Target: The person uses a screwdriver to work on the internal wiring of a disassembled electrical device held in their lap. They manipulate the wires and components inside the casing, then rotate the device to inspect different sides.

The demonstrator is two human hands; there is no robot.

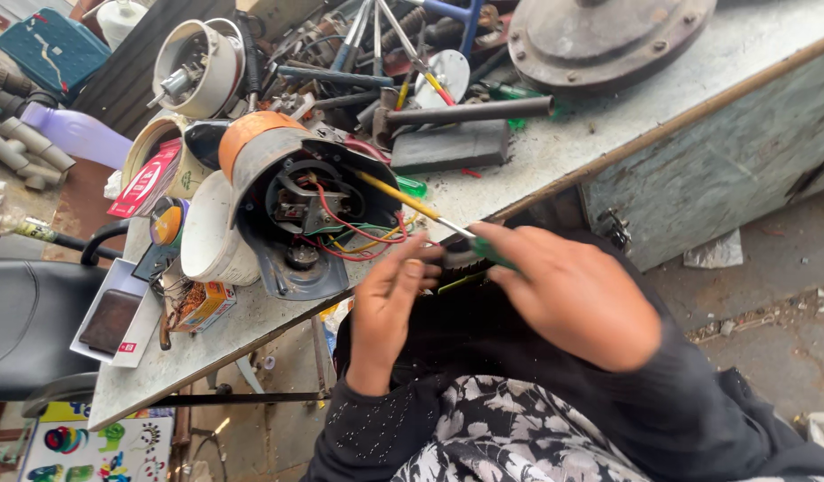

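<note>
Orange-capped motor housing (291,201) sits tipped on its side near the front edge of the tabletop (554,152), open end toward the person, with red, yellow and green wires (363,234) spilling out. Right hand (577,299) is wrapped around a screwdriver (412,203) with a yellow shaft and green grip, tip poking into the housing. Left hand (389,299) has its fingers pinched together on the wires beside the tool's grip; what exactly it pinches I can't tell.

My take: keep the shaft low and steady, and hold those wires clear of the tip so nothing gets nicked.

Containers: a white tub (207,236) leans against the housing, contents hidden. 1 small open carton (202,305) near the edge holds what looks like small coppery bits.
</note>
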